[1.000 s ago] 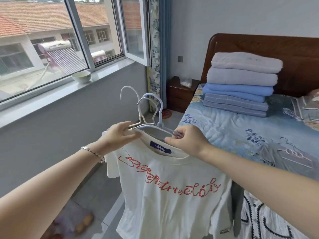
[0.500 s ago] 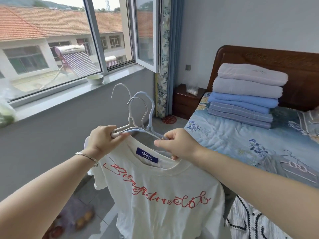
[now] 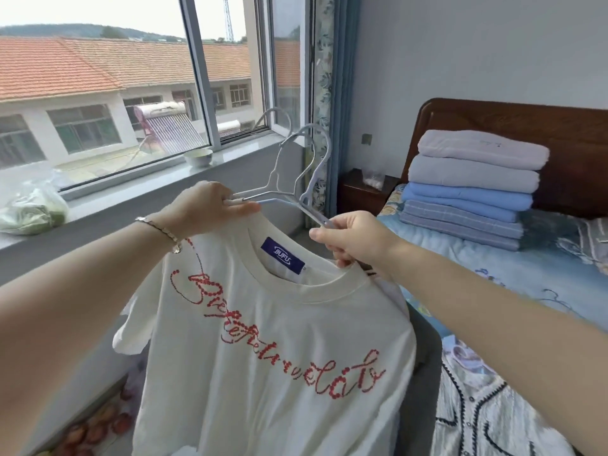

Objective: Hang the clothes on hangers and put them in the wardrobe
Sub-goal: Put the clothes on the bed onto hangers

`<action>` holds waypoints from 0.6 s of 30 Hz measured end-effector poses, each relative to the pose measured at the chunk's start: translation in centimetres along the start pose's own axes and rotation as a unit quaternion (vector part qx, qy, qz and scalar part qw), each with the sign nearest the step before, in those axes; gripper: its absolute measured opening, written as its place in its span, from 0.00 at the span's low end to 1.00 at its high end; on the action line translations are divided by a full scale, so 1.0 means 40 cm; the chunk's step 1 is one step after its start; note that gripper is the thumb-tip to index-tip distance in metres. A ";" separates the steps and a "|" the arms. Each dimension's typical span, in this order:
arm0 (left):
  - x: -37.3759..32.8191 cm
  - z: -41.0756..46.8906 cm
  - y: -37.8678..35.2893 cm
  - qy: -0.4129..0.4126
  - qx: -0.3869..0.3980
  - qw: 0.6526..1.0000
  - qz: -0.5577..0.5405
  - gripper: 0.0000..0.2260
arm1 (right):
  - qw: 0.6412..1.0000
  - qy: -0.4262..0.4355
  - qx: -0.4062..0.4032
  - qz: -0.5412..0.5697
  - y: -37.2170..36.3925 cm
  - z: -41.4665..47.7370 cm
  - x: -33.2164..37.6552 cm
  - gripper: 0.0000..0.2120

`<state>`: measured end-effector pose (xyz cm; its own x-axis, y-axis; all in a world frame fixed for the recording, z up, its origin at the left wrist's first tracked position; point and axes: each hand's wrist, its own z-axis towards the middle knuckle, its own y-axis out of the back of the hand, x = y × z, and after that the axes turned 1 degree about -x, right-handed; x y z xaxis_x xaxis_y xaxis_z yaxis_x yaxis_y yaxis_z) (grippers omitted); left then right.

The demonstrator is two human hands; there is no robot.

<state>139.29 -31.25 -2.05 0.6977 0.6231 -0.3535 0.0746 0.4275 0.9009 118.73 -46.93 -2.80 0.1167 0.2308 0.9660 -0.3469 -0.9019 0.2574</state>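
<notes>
Currently: cream cotton T-shirt with red script lettering hangs mid-frame, held up at the shoulders; no wardrobe in view.

Nearest, the shirt drops freely from the collar, front facing the camera. Left hand pinches the left ends of a bunch of thin white and pale-blue hangers, and the shirt's left shoulder hangs just under it. Right hand has fingers curled round the pale-blue arm where it enters the neckline. My reading is that one hanger is being worked inside while the spares are kept out. At lower right a white garment with dark wavy trim lies on the blue floral bedspread. Beyond, a stack of folded grey and blue quilts sits against the dark wooden headboard. At upper left, a small pale bowl sits on the grey windowsill.
</notes>
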 end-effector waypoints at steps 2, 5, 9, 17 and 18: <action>-0.030 0.022 -0.080 0.013 0.023 1.000 -0.001 0.26 | 0.999 -0.019 -0.020 -0.037 0.045 0.024 -0.071 0.11; -0.054 0.060 -0.235 0.027 0.055 0.998 -0.017 0.24 | 0.996 -0.066 -0.044 -0.046 0.097 0.084 -0.209 0.14; -0.051 0.157 -0.472 0.040 0.067 0.997 -0.011 0.23 | 0.985 -0.114 -0.095 -0.092 0.155 0.214 -0.409 0.13; -0.035 0.427 -1.076 0.013 0.111 0.993 0.032 0.20 | 0.906 -0.230 -0.156 -0.319 0.318 0.516 -0.881 0.13; -0.044 0.455 -1.146 0.024 0.123 0.992 0.003 0.20 | 0.904 -0.258 -0.168 -0.298 0.336 0.546 -0.944 0.12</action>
<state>147.61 -63.87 -38.12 0.6647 0.6582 -0.3534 0.2460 0.2538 0.9355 129.98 -75.72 -36.35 0.7643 0.3593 0.5355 -0.3323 -0.4922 0.8046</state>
